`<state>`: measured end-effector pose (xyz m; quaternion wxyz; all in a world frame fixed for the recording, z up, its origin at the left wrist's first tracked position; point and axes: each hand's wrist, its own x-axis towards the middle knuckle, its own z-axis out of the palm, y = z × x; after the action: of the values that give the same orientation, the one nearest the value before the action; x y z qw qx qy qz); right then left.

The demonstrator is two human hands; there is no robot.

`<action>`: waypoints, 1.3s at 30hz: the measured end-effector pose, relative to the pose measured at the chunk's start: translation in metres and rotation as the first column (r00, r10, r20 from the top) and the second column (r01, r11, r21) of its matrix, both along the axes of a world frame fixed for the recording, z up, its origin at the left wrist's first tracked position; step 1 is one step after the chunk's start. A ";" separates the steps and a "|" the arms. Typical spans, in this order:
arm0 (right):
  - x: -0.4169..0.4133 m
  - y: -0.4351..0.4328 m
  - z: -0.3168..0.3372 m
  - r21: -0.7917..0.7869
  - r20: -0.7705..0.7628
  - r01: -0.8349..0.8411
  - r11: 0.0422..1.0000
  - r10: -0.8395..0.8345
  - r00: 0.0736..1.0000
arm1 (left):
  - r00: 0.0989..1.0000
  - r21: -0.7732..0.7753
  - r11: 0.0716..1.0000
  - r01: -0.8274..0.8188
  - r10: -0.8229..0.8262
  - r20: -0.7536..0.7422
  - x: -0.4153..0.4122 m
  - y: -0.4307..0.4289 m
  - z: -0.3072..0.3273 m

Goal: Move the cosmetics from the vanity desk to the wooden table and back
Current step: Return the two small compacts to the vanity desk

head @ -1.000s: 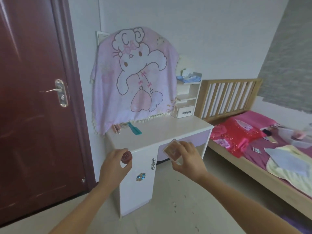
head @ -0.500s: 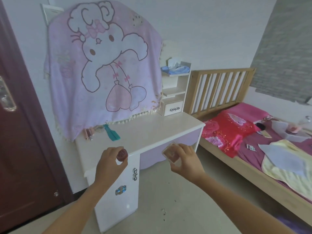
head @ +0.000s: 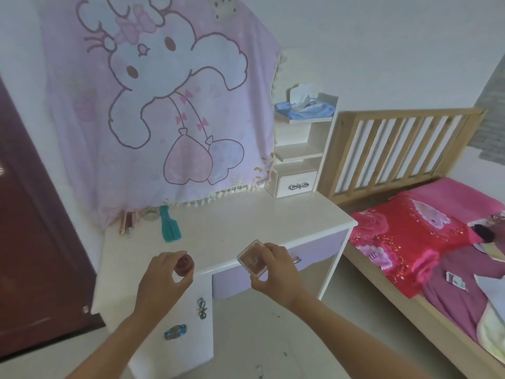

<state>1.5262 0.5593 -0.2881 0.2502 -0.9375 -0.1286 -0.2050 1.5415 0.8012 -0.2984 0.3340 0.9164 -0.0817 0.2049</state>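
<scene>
My left hand [head: 161, 283] pinches a small round dark-red jar [head: 184, 266] just above the front edge of the white vanity desk [head: 246, 222]. My right hand [head: 273, 272] holds a square clear compact [head: 252, 258] with a reddish-brown inside, over the desk's front edge above the purple drawer. At the back left of the desk lie a teal comb [head: 169, 224] and rose-gold lipstick tubes [head: 128, 221], partly under the cloth's fringe.
A pink cartoon-rabbit cloth [head: 164, 105] hangs over the mirror behind the desk. A small white shelf unit [head: 299, 157] with a drawer stands at the desk's back right. A wooden bed [head: 410, 242] with red and pink bedding lies to the right; a dark-red door [head: 27, 242] is at left.
The view has come closer to the vanity desk and turned right, so the door has slid mostly out of frame. Both hands, still holding the jar and the compact, now reach the desk's front edge.
</scene>
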 end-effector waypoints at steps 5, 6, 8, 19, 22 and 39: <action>0.057 0.016 -0.012 0.031 -0.015 -0.062 0.998 0.062 0.998 | 1.000 0.051 0.999 -0.016 0.017 -0.018 0.050 0.012 -0.012; 0.071 0.018 -0.013 0.029 -0.019 -0.063 0.998 0.064 0.998 | 0.999 0.043 0.999 -0.028 0.029 -0.026 0.065 0.013 -0.015; 0.103 0.021 -0.014 0.010 -0.037 -0.059 0.998 0.059 0.998 | 0.998 0.017 0.999 -0.050 0.051 -0.043 0.096 0.016 -0.022; 0.283 0.078 -0.055 -0.002 -0.225 0.000 1.000 -0.001 0.974 | 0.954 -0.102 0.991 -0.085 0.051 -0.295 0.278 0.053 -0.064; 0.309 0.097 -0.072 -0.009 -0.287 0.039 0.999 -0.040 0.957 | 0.935 -0.114 0.989 -0.089 0.044 -0.352 0.314 0.060 -0.077; 0.373 0.122 -0.118 0.014 -0.481 -0.006 1.000 0.012 0.876 | 0.889 0.151 0.975 -0.161 0.210 -0.408 0.418 0.060 -0.137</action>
<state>1.8993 0.6815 -0.4057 0.2809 -0.9569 -0.0655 0.0347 1.9596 0.8608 -0.4356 0.2702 0.9599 0.0686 0.0284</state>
